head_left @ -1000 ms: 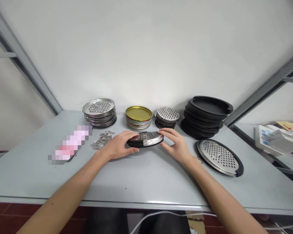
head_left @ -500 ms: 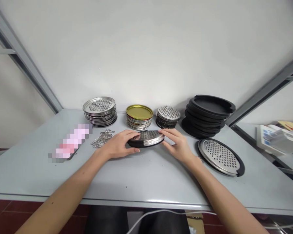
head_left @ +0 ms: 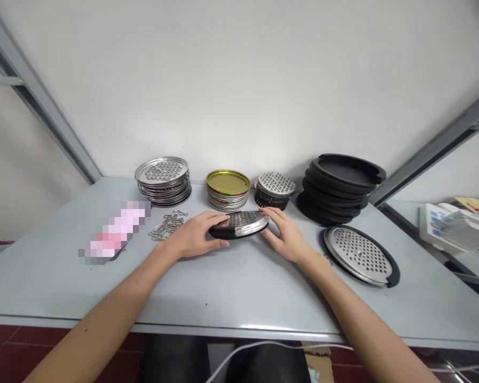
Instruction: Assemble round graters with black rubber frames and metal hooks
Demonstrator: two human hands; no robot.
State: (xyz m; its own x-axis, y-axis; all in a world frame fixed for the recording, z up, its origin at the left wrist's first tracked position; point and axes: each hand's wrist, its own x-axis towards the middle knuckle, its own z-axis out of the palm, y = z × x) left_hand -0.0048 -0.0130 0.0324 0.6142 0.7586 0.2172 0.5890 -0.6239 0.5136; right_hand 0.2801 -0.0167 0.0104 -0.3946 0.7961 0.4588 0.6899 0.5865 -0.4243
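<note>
Pale and smooth, the wall [head_left: 243, 80] rises beyond the left hand [head_left: 197, 234] and the right hand [head_left: 285, 236], meeting the back of a light grey desk [head_left: 239, 292]. Its top spreads wide to either side of the hands, and light glints along its front edge, nearer the body than they are. Grey metal frames [head_left: 50, 106] stand out past each hand. Lower than the hands, beneath the desk, show reddish floor tiles [head_left: 24, 351], a white cable [head_left: 259, 343] and some cardboard [head_left: 322, 366].

Both hands are clamped on opposite sides of one round grater [head_left: 245, 224], a metal face in a black holder, so it sits between them over the middle of the desk. Whether its underside touches the top, I cannot tell.

Just beyond the left hand lies a loose pile of metal hooks [head_left: 167, 226], with a pixelated pink item [head_left: 115, 231] farther left and a stack of metal discs [head_left: 162, 181] behind. Straight ahead, between the hands, stand a stack of gold lids [head_left: 228, 183] and a smaller spiky stack [head_left: 275, 184]. Past the right hand rises a stack of black holders [head_left: 339, 183]; to its right, a second grater [head_left: 361, 255] lies on the desk.
</note>
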